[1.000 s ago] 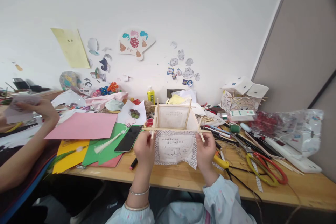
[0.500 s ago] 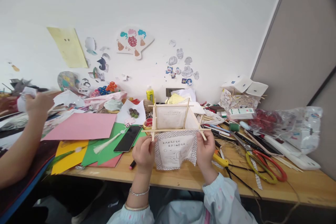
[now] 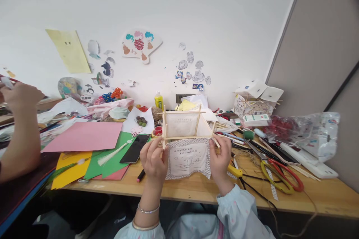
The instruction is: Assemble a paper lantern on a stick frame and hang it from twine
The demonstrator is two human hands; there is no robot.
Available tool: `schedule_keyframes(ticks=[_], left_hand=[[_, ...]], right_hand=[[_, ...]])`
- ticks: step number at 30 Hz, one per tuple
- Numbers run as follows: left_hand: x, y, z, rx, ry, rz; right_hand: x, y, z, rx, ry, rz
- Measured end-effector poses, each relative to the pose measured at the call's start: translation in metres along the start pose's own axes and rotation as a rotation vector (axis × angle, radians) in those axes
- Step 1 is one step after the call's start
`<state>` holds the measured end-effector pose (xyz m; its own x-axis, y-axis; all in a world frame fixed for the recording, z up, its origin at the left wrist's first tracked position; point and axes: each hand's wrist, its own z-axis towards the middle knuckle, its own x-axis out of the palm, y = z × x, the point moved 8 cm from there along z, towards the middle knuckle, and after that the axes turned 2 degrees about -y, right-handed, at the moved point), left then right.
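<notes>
White wall (image 3: 230, 26) up top, wooden table (image 3: 193, 190) below. Stick box (image 3: 182, 125) with paper sides in middle of frame; sheet (image 3: 187, 162) with boat drawing hangs at its front. Left hand (image 3: 154, 160): thumb and fingers pinch sheet's top left corner, near stick end. Right hand (image 3: 221, 160): same pinch, top right corner. Black phone (image 3: 135, 148) left of box.
</notes>
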<state>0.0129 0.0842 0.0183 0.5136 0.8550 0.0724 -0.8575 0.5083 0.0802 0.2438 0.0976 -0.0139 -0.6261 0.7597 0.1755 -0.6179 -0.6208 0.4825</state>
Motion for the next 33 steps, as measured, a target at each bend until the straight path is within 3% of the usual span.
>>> schedule_keyframes(ticks=[5,16,22,26,33], left_hand=[[0.002,-0.002,0.003,0.016,-0.002,0.041],[0.000,-0.009,0.014,0.095,0.051,0.164],[0.002,-0.008,0.018,0.028,0.065,0.181],[0.002,-0.003,0.019,-0.022,0.079,0.181],[0.004,-0.001,0.012,-0.029,0.028,0.193]], right_hand=[[-0.002,0.012,0.006,-0.077,0.033,-0.083],[-0.010,0.023,0.012,-0.189,-0.026,-0.252],[-0.003,0.032,0.019,-0.316,0.082,-0.351],[-0.001,0.029,0.019,-0.328,0.118,-0.279],[-0.001,0.028,0.016,-0.281,0.042,-0.190]])
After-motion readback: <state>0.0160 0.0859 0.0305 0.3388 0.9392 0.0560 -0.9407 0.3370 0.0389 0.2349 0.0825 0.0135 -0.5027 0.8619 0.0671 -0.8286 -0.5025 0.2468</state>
